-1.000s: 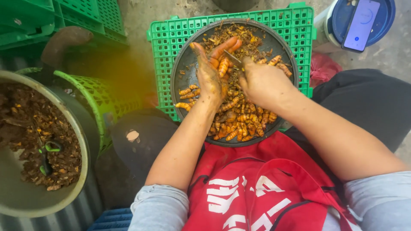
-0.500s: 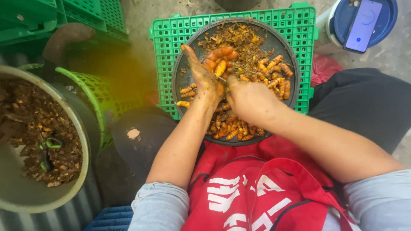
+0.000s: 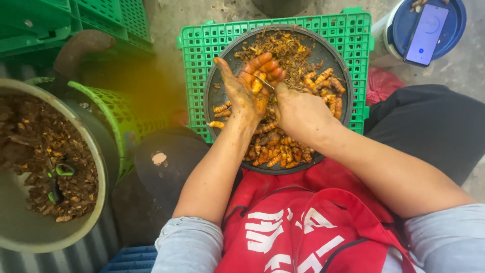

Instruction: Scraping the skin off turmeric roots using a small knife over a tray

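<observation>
**Head view: scraping a turmeric root over the round tray**

Head camera looks straight down on my lap, so I read it from the left side across.

Far left, a large pale basin (image 3: 30, 237) holds brown peelings and scraps. Just right of it a green basket (image 3: 118, 119) leans on its side, and a dark round lid (image 3: 166, 167) lies near my left elbow.

My left hand (image 3: 242, 93) is stained orange and is cupped palm-up, fingers curled around a turmeric root (image 3: 256, 85) that rests across them. So the root sits inside that hand, over the far-middle part of the dark round tray (image 3: 217, 101). A small blade (image 3: 267, 83) touches it, thin and hard to make out. My right hand (image 3: 298, 111) is clenched around the blade's handle, knuckles up, pressed close against the left hand.

As I judge it, this step goes well with short, shallow strokes directed away from the left fingertips, with the thumb bracing the root so it cannot roll. Working low over the tray lets the skin drop there, not on the red apron (image 3: 303, 227).

Peeled orange roots (image 3: 275, 149) are heaped at the near edge of the tray; peelings (image 3: 283, 48) pile at the far edge. The tray rests on an upturned green crate (image 3: 197, 60). Far right, a phone (image 3: 427, 33) lies on a blue bucket lid (image 3: 399, 25).
</observation>
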